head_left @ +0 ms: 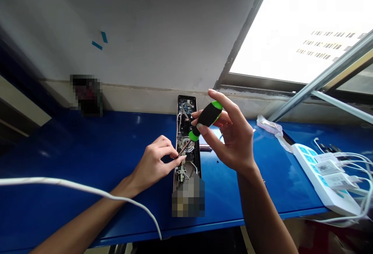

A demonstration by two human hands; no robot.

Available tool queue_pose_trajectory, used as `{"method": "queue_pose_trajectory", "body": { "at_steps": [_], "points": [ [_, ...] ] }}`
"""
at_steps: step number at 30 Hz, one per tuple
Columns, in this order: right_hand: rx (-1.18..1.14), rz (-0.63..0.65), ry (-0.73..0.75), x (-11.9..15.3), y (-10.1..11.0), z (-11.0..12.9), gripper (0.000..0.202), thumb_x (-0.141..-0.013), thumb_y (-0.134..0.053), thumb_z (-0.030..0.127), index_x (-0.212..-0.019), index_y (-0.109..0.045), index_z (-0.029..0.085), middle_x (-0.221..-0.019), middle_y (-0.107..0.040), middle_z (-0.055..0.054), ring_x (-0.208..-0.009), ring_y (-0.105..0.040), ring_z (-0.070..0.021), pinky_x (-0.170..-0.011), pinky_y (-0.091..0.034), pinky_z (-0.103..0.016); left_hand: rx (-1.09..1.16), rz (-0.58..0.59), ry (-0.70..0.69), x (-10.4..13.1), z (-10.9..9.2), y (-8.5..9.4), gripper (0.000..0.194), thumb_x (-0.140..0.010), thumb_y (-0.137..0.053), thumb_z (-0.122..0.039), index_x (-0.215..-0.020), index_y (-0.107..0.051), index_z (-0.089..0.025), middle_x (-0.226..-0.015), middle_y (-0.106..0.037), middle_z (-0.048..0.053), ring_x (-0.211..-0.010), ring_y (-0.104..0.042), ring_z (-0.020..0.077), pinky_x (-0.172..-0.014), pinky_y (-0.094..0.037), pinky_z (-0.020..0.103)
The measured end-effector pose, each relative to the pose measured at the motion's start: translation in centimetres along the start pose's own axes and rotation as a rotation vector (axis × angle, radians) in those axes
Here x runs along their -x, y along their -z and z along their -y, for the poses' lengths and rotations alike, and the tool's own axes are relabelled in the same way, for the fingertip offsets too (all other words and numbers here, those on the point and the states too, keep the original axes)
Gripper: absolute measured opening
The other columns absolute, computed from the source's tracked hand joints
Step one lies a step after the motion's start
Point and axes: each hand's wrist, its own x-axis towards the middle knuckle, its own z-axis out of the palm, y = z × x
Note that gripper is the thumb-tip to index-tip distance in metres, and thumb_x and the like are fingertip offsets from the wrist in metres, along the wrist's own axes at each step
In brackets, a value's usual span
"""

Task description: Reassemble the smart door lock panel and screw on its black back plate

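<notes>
An opened long, dark device [186, 141], perhaps a door lock, lies lengthwise on the blue table with its circuit board, wires and metal parts exposed. Above it, my right hand [233, 137] grips a screwdriver [207, 118] by its black and green handle, the index finger raised along the end. The shaft slants down and left over the middle of the device. My left hand [159, 158] is at the device's left edge, thumb and forefinger closed around the screwdriver's tip end. Whether a screw sits between those fingertips is hidden.
A white power strip [323, 180] with several plugged chargers and cables stands at the right of the blue table [131, 125]. A flat phone-like item [206, 148] lies beside the device. A white cable [72, 184] crosses the left foreground. A plastic packet [269, 126] rests near the wall.
</notes>
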Motion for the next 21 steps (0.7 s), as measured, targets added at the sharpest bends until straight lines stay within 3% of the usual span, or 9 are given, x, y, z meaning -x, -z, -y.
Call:
{"method": "queue_pose_trajectory", "body": {
  "at_steps": [3,7,13,21],
  "points": [
    [-0.031,-0.016,0.022,0.3,-0.1,0.1,0.066,-0.090,-0.074,0.013,-0.148,-0.049,0.035,-0.112,-0.077,0.000,-0.100,-0.077,-0.0199,-0.086,-0.070,-0.039,-0.005,-0.017,-0.054,0.2,0.1,-0.3,0.015,-0.090,-0.079,-0.021,-0.078,-0.071,-0.018,-0.077,-0.067,0.002,-0.084,-0.059,0.0185,-0.075,-0.052,0.032],
    [-0.011,-0.087,0.110,0.8,-0.5,0.1,0.070,-0.082,-0.082,0.011,-0.143,-0.057,0.035,-0.131,-0.072,-0.001,-0.099,-0.077,-0.0198,-0.083,-0.069,-0.037,-0.010,-0.037,-0.107,0.3,0.1,-0.3,0.008,-0.090,-0.080,-0.022,-0.088,-0.073,-0.019,-0.083,-0.070,0.003,-0.089,-0.060,0.0195,-0.079,-0.054,0.033],
    [0.036,-0.135,0.199,1.3,-0.4,0.1,0.075,-0.078,-0.084,0.004,-0.143,-0.061,0.033,-0.131,-0.073,-0.003,-0.094,-0.078,-0.0218,-0.077,-0.068,-0.039,-0.116,0.118,-0.208,0.5,0.6,0.6,0.037,-0.089,-0.082,-0.033,-0.120,-0.070,-0.017,-0.117,-0.070,0.011,-0.115,-0.057,0.0273,-0.100,-0.055,0.045],
    [0.083,-0.110,0.271,1.5,-0.8,0.2,0.076,-0.078,-0.084,0.003,-0.144,-0.060,0.030,-0.129,-0.075,-0.003,-0.097,-0.078,-0.0229,-0.078,-0.069,-0.039,-0.195,0.190,-0.239,0.9,0.9,1.0,0.039,-0.095,-0.075,-0.038,-0.126,-0.067,-0.016,-0.122,-0.066,0.014,-0.124,-0.053,0.0306,-0.105,-0.052,0.050]
  ]
}}
